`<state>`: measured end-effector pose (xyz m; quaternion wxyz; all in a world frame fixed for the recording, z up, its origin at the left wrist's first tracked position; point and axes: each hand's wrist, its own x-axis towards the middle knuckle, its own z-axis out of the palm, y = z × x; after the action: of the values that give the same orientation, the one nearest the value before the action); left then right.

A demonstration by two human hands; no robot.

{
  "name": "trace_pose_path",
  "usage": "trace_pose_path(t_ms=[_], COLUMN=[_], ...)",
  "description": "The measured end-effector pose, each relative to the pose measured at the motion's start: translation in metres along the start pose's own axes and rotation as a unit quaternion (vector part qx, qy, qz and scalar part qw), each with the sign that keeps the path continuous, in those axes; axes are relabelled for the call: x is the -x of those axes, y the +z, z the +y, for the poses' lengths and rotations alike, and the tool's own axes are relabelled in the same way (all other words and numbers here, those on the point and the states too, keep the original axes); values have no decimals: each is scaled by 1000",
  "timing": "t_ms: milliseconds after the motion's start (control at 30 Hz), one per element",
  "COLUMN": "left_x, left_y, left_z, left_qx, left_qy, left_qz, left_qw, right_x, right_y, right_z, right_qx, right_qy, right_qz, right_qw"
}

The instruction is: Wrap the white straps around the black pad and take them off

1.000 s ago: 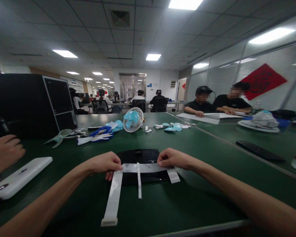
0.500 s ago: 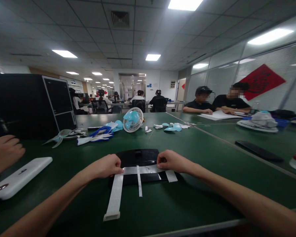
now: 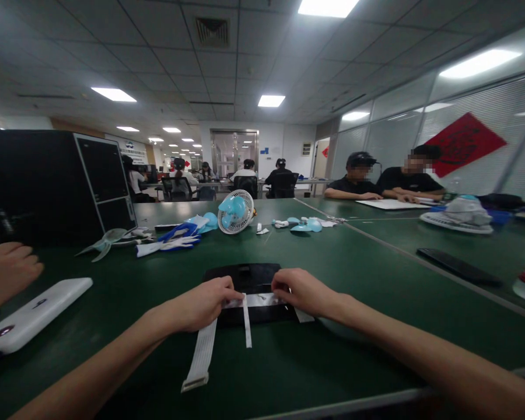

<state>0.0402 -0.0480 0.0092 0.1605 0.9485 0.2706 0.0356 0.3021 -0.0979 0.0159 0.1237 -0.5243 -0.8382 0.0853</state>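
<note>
Lying inside the near edge of the green table [image 3: 359, 350], tabletop open rightward, a glossy black panel [image 3: 262, 315] bears a white strip [image 3: 257, 301], left hand [image 3: 205, 303] and right hand [image 3: 307, 289] narrowed over it, grips unclear.

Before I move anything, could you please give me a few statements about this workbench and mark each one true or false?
1. The left hand touches the flat white strip that runs across the black panel. True.
2. The small fan has light blue blades. True.
3. The right hand is gripping the fan. False: it is at the right part of the strip, and the fan rests apart from it, farther away.
4. The long white device lies to the left of the black panel. True.
5. The blue and white gloves lie on top of the black tower. False: they lie on the green table.
</note>
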Motion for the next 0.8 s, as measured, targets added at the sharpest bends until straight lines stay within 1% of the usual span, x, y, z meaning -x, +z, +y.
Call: trace_pose_path(t_ms=[67,133,200,300,467,800], left_x=[0,0,0,0,0,1], left_y=[0,0,-1,-2,-2,-2], left_z=[-1,0,2,4,5,6], left_qx=[0,1,0,1,0,-17], left_qy=[0,4,9,16,15,20], left_qz=[-3,-8,-7,5,6,3], left_qw=[1000,1000,1000,1000,1000,1000], right_x=[2,3,4,2,3,20], right_y=[3,6,10,14,16,18], right_z=[-10,-21,-30,-39,-43,-46], right_qx=[-1,-1,10,38,65,83], right_qy=[-60,-114,-150,-188,-204,-240], right_qz=[12,6,-6,-8,-18,-12], right_qw=[998,994,989,981,977,967])
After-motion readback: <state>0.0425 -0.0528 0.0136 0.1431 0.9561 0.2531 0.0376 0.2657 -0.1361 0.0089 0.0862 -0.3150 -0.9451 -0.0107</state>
